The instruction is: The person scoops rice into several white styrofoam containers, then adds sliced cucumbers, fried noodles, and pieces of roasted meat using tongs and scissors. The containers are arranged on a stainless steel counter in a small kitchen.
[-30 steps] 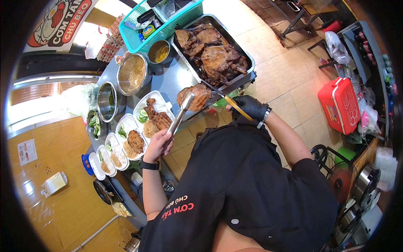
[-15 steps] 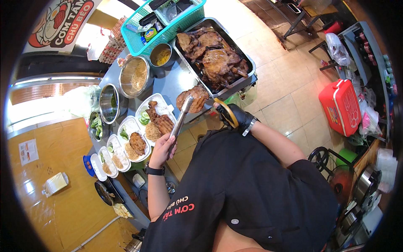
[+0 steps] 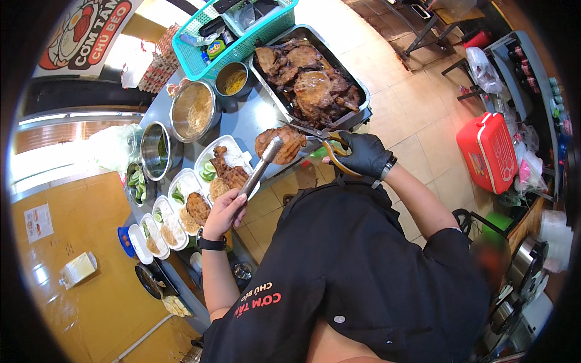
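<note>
My left hand (image 3: pixel 224 215), bare, is closed around metal tongs (image 3: pixel 261 164). The tongs' tips grip a grilled slice of meat (image 3: pixel 289 145) above the table's near edge. My right hand (image 3: pixel 367 156), in a black glove, holds scissors (image 3: pixel 333 149) with yellow handles. Their blades are spread and point left, at the meat's upper right edge; whether they touch it I cannot tell. Just beyond is a metal tray (image 3: pixel 350 118) heaped with grilled meat (image 3: pixel 315 88). Left of the slice, an open white foam box (image 3: pixel 204 158) holds rice, cucumber and a grilled chicken leg (image 3: pixel 229 169).
More foam boxes (image 3: pixel 180 245) with rice line the near edge. Steel bowls (image 3: pixel 216 115) of shredded food and greens stand behind them. A teal basket (image 3: pixel 242 51) sits at the back. To the right, a red cooler (image 3: pixel 484 154) rests on the tiled floor.
My right hand has lifted and turned, and the scissors' blades now show spread beside the meat. The slice, still in the tongs, has shifted only slightly.
</note>
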Motion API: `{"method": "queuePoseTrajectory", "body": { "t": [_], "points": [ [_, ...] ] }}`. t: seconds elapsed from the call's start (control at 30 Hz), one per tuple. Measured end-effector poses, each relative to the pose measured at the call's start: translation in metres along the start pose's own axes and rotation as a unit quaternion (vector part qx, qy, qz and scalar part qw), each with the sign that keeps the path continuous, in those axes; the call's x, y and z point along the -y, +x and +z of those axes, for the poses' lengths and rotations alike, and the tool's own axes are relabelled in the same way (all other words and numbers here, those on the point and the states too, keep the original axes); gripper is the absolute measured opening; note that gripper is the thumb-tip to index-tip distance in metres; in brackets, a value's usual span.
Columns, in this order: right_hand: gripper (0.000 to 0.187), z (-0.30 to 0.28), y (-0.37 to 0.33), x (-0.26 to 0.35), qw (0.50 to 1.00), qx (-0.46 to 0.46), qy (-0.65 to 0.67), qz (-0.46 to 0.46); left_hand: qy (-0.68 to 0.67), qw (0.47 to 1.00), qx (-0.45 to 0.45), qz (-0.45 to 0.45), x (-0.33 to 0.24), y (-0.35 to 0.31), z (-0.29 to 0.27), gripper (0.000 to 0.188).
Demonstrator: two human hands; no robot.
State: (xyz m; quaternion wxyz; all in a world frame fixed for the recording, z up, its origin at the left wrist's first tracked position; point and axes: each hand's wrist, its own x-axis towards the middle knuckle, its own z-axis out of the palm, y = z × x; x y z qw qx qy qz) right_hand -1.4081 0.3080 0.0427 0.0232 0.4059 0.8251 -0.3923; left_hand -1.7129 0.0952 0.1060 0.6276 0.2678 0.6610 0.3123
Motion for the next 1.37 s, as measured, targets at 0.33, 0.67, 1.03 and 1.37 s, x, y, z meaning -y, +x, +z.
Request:
{"method": "queuePoseTrajectory", "body": {
  "t": [0.33, 0.67, 1.03, 1.37],
  "points": [
    [0.064, -0.001, -0.004, -0.003, 0.995, 0.068, 0.004, 0.07, 0.097, 0.995, 0.008, 0.01, -0.013, 0.018, -0.002, 0.024],
    [0.063, 0.072, -0.009, -0.021, 0.764, 0.226, 0.593, 0.113, -0.02, 0.995, -0.061, 0.079, 0.011, 0.032, 0.0, 0.023],
    [0.028, 0.038, -0.008, 0.025, 0.819, 0.164, 0.546, 0.063, -0.124, 0.985, -0.015, 0.119, 0.019, 0.022, 0.009, 0.031],
    [0.029, -0.028, -0.012, 0.018, 0.933, 0.202, 0.297, -0.005, -0.049, 0.989, 0.05, 0.128, 0.004, 0.018, -0.027, 0.034]
  ]
}}
